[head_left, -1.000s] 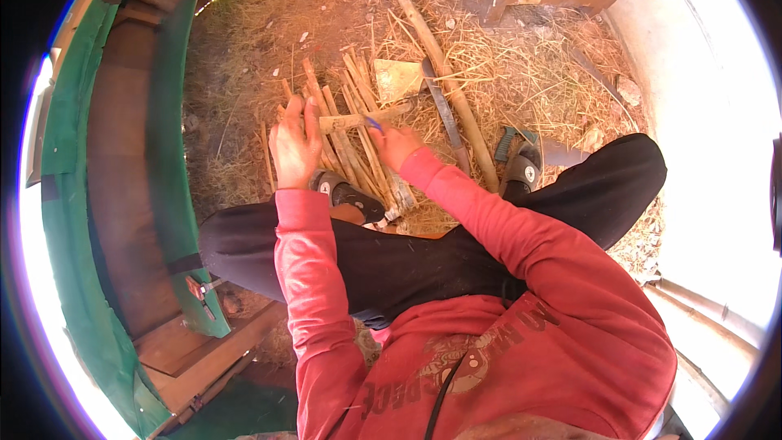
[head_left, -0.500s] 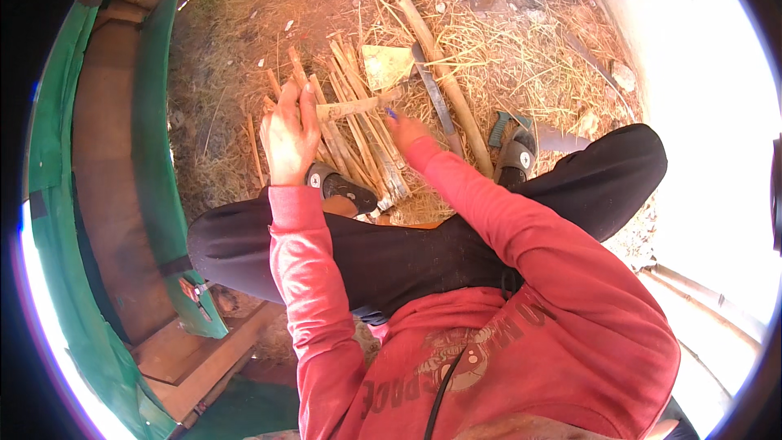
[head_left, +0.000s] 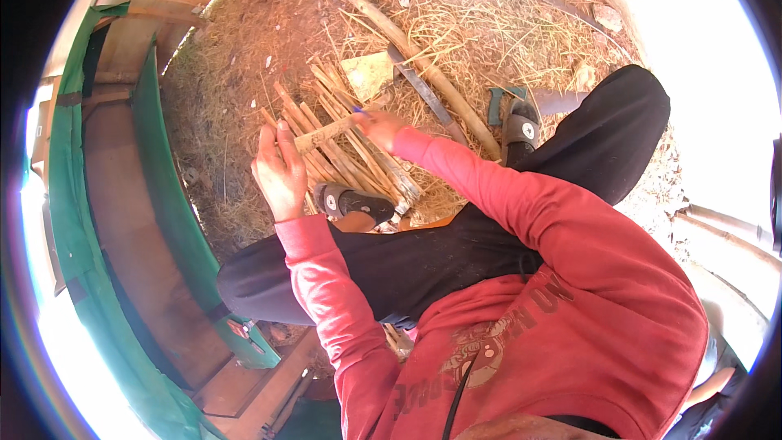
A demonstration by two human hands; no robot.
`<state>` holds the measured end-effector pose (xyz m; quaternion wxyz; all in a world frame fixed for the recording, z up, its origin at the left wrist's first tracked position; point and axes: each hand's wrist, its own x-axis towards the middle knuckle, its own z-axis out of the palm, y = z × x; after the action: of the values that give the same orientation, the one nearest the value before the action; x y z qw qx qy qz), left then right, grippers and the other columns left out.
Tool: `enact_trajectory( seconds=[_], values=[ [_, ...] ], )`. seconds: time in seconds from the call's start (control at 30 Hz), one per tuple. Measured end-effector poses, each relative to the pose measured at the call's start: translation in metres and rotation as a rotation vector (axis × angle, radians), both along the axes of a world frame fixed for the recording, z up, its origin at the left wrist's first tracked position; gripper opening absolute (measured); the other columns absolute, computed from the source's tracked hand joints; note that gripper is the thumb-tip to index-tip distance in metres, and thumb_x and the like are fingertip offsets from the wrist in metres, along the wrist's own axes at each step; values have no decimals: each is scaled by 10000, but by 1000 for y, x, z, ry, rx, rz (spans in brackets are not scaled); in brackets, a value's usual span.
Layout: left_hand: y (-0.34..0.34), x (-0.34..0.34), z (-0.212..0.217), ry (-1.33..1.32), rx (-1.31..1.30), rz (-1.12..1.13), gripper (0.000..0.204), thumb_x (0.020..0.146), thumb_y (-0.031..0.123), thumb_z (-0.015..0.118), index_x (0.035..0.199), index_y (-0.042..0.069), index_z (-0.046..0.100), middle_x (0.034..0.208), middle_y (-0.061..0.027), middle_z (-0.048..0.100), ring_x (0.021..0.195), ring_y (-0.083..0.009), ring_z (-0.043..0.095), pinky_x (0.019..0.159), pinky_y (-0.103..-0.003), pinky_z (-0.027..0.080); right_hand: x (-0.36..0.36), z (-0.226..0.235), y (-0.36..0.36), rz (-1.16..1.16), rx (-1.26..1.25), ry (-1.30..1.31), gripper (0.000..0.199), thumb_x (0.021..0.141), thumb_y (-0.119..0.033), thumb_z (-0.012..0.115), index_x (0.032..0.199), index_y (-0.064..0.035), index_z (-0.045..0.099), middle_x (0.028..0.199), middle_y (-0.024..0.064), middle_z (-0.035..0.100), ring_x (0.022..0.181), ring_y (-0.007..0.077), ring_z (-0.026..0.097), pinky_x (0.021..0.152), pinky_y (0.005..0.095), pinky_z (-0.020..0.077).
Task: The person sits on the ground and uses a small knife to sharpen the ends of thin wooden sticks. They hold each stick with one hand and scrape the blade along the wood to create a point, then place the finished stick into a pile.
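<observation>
My left hand (head_left: pixel 278 169) is closed on one end of a short pale wooden stick (head_left: pixel 322 135), thumb and forefinger pinching it above a pile of split wood strips (head_left: pixel 346 159). Against the stick's other part rests my right hand (head_left: pixel 380 127), fingers curled. A small blue tip (head_left: pixel 357 111) shows at those fingers; it looks like a pen or marker, though most of it is hidden. Just beyond the hands lie a flat yellowish wooden piece (head_left: pixel 366 73) and a machete (head_left: pixel 425 91) with a dark blade.
A long wooden pole (head_left: pixel 399 37) lies across the straw-strewn ground. By my right sandal (head_left: pixel 520 132) is a saw with a green handle (head_left: pixel 495 104). My left sandal (head_left: pixel 354 202) touches the strips. Green sheeting and a wooden trough (head_left: pixel 122 171) stand at left, a bright wall (head_left: pixel 692 73) at right.
The whole view has shifted and turned a little. My right hand with the blue tip has come closer to my left hand along the stick. The left hand keeps its grip.
</observation>
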<state>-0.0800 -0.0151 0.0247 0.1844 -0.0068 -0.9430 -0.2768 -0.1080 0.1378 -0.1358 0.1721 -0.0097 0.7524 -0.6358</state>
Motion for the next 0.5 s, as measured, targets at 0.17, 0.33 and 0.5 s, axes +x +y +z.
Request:
enact_trajectory(
  seconds=[0.17,0.33,0.5],
  values=[
    [-8,4,-2,42,3,-24,289,1015,238,519,814,31,501,645,-229,537,559,-428,523,518,-437,416,41,77,-21,153,283,224,426,1019,-388,453,1149,-7,592,804,257,678,750,427,671,632,493,541],
    [-16,10,-2,14,-29,14,293,1019,246,515,825,28,498,649,-226,525,544,-391,486,530,-431,421,31,-13,-11,173,491,598,333,993,-298,523,1186,-36,592,868,208,694,772,409,684,661,484,558],
    [-17,11,-13,-11,13,47,368,1028,273,504,787,-4,488,644,-191,497,573,-232,485,576,-416,423,24,-50,-6,188,475,631,328,997,-304,528,1201,-51,573,871,244,680,789,437,674,715,519,550]
  ],
)
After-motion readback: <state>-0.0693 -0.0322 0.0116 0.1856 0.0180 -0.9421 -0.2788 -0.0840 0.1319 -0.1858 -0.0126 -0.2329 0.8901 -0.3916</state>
